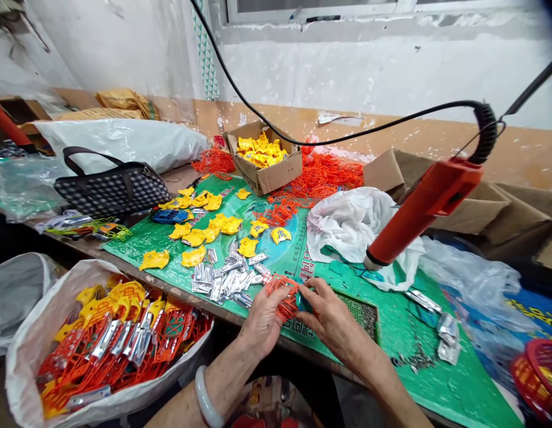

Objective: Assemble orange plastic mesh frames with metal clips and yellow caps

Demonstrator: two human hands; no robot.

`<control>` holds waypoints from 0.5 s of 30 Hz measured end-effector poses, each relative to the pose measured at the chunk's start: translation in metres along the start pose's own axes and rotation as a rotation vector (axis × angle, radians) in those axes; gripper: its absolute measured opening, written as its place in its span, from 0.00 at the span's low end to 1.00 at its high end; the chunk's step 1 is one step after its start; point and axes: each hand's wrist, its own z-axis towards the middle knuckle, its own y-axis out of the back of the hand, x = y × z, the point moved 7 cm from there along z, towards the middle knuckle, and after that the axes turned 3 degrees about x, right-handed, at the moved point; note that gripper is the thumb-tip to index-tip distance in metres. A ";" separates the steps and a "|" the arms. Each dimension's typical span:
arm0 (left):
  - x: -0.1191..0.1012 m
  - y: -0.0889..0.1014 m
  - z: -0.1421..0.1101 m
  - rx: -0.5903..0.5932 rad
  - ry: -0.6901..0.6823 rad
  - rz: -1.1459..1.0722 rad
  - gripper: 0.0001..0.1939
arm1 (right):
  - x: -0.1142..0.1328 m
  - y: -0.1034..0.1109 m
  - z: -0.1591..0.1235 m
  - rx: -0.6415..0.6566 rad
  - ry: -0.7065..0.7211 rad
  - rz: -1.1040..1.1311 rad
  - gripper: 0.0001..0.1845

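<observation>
Two hands [262, 322] [332, 321]: left fingers [275, 296] pinch orange lattice [289, 305], right teal piece [303, 304]; long axis unclear.

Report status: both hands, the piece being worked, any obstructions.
Left hand gripping orange lattice piece. Right hand holding teal item against it. Metal strips heaped just beyond; red power tool hanging to the right, apparently clear of both hands.

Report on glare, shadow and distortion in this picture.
Head view: glints on the silver parts and green mat; deep shadow under the table; red basket seems stretched near the edge; left hand and right hand fairly sharp.
</observation>
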 end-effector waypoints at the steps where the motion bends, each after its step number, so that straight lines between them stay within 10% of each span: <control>1: 0.000 0.000 -0.001 0.013 0.010 0.001 0.13 | -0.001 0.001 0.000 0.011 -0.013 0.021 0.20; 15: -0.001 -0.020 -0.022 0.119 0.002 0.024 0.13 | 0.021 0.013 -0.021 -0.398 0.037 -0.129 0.21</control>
